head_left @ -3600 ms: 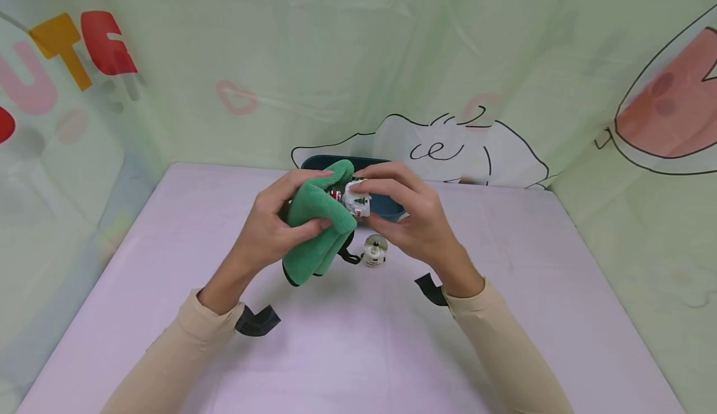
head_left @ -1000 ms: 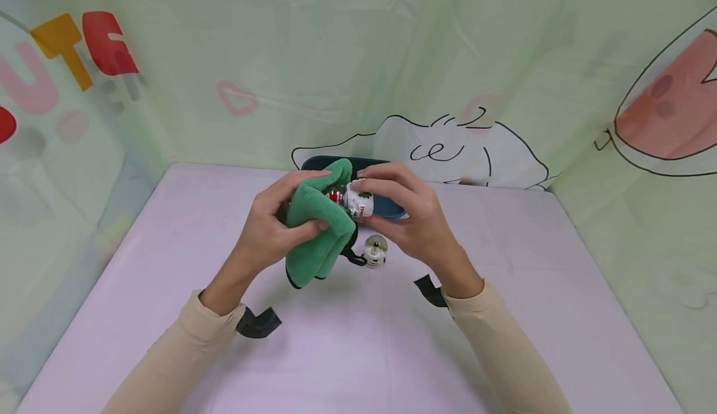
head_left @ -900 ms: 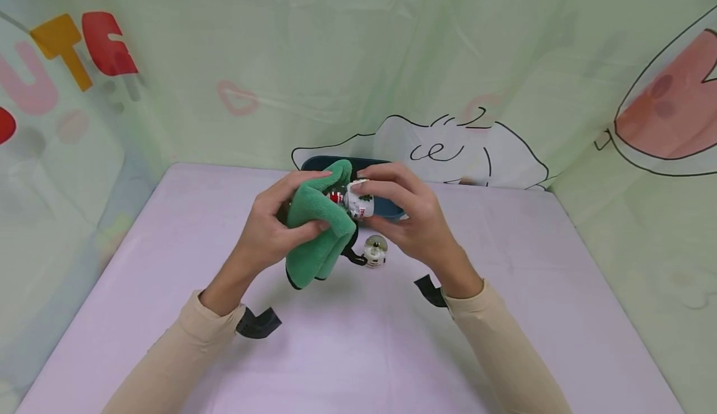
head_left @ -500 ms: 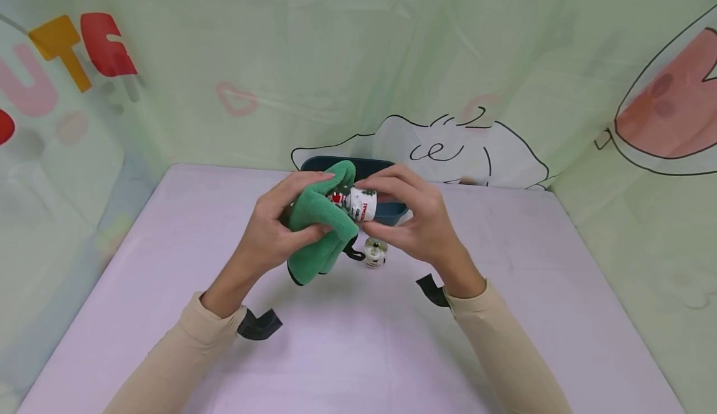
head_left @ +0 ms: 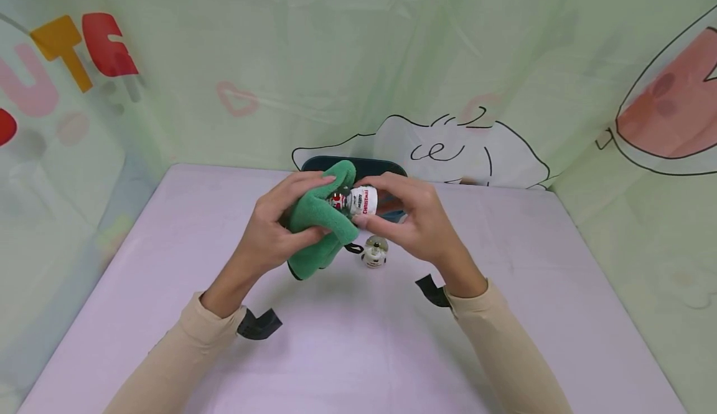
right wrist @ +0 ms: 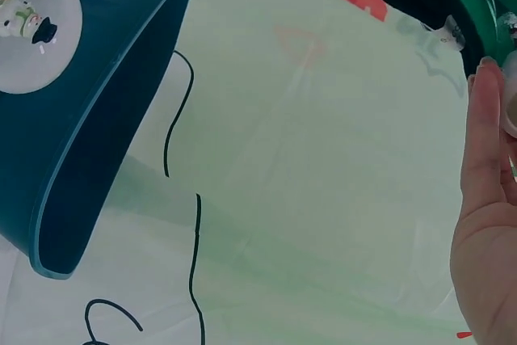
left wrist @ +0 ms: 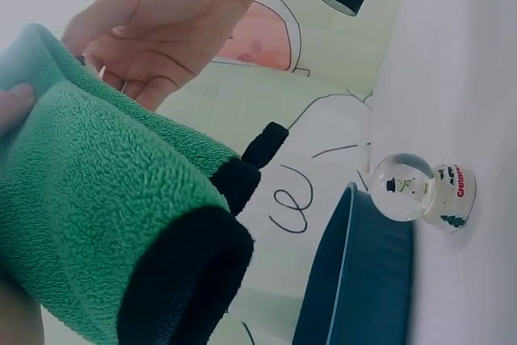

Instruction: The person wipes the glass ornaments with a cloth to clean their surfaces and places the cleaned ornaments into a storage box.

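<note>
A green towel (head_left: pixel 322 218) with a black edge is wrapped partly round a snow globe (head_left: pixel 365 200), whose white base with red "Christmas" lettering sticks out to the right. My left hand (head_left: pixel 274 224) grips the towel and the globe's glass end through it, fingers above and thumb in front. With thumb and fingers, my right hand (head_left: pixel 417 215) holds the base, which lies tilted on its side in the air. A red figure shows inside the glass; the rest is under the towel. Below, a second snow globe (head_left: pixel 374 253) with a snowman (left wrist: pixel 408 187) inside stands upright on the table.
A dark blue bin (head_left: pixel 358 166) stands at the back of the table behind both hands, partly hidden by them. The second globe is in front of it. A pale lilac cloth (head_left: pixel 358 339) covers the table, and a printed green curtain (head_left: pixel 336 59) surrounds it.
The held snow globe has turned, so its red lettering now faces up toward the head view. My right fingers have shifted on the base, and the towel's hanging part has risen slightly.
</note>
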A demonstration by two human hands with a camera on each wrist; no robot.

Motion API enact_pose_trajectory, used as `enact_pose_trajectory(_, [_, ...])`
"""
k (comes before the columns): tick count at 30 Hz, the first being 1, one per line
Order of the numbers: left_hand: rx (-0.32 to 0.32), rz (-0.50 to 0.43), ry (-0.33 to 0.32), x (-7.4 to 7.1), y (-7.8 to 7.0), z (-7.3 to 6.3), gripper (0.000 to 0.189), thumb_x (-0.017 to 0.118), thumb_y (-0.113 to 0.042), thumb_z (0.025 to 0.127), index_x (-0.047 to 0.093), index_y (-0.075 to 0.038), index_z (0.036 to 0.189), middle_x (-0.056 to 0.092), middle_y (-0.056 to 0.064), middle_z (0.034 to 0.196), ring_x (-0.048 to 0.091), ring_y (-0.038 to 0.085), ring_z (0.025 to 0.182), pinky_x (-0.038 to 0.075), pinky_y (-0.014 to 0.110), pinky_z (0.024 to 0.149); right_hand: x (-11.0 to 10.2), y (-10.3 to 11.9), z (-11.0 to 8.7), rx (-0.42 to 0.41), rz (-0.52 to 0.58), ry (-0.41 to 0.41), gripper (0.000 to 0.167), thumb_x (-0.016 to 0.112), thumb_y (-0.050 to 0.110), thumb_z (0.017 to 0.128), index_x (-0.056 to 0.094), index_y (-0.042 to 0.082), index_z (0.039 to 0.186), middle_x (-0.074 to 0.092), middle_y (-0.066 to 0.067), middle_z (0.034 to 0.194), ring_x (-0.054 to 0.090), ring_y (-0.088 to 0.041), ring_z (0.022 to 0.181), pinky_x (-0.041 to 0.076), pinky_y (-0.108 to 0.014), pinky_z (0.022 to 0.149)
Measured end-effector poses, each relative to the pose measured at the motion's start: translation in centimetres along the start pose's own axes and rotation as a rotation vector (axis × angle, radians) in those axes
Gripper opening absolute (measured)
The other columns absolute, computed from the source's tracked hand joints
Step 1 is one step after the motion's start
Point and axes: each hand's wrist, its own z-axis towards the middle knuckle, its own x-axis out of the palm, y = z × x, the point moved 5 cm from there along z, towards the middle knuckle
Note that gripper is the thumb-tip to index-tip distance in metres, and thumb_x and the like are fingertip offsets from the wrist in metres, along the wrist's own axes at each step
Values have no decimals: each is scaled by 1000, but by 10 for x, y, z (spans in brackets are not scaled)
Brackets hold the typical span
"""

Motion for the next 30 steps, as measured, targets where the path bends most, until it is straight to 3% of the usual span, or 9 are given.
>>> enact_pose_trajectory(6, [20,0,-11,0,-1,0,60,79,8,76,63,-2,133,61,16,135,56,30,126,49,35,102,0,-2,-1,83,46,13,31,75,7,89,70,6,120,71,-1,104,69,-15,85,62,-33,72])
enact_pose_trajectory(12, [-22,-19,-33,-1,0,1,60,78,10,78,62,-1,135,62,13,133,58,27,122,54,33,95,3,-1,0,92,49,-17,43,78,4,88,65,5,129,70,-5,109,70,-18,90,62,-34,74])
enact_pose_trajectory(20, [-67,1,-44,-2,4,-1,60,78,8,80,61,-3,136,63,10,132,60,24,115,56,32,91,2,4,1,-32,-49,-78,60,84,-10,75,62,-2,129,66,-11,117,68,-20,100,61,-35,82])
enact_pose_trajectory(30, [-99,2,-44,-4,9,-1,60,77,7,82,61,-6,138,63,7,131,61,23,112,57,32,89,3,10,3,-242,-189,-86,54,83,-12,76,62,-7,126,64,-19,123,63,-27,114,54,-30,97])
